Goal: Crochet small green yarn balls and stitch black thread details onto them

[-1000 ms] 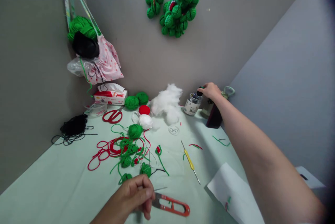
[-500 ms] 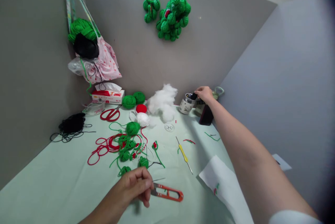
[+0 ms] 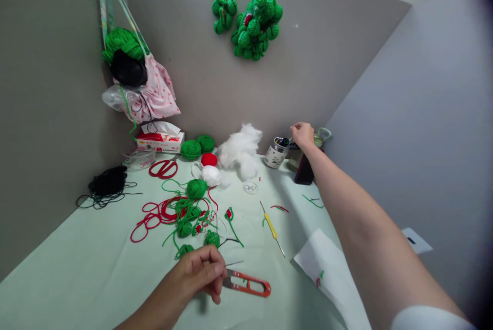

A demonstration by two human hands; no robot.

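From the left hand (image 3: 205, 271), nearly closed, juts a pinched needle (image 3: 235, 263) | likely light, stiff, slippery; best gripped mid-shaft | right hand (image 3: 304, 134), fingers gathered, just beside patterned jar (image 3: 275, 157), hold unclear

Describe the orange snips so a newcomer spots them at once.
On the pale green table, find the left hand, low in the view. Just right of it lie the orange snips, blade end partly hidden. A single long orange frame sets them apart from the yellow-handled hook and the two-looped red scissors.
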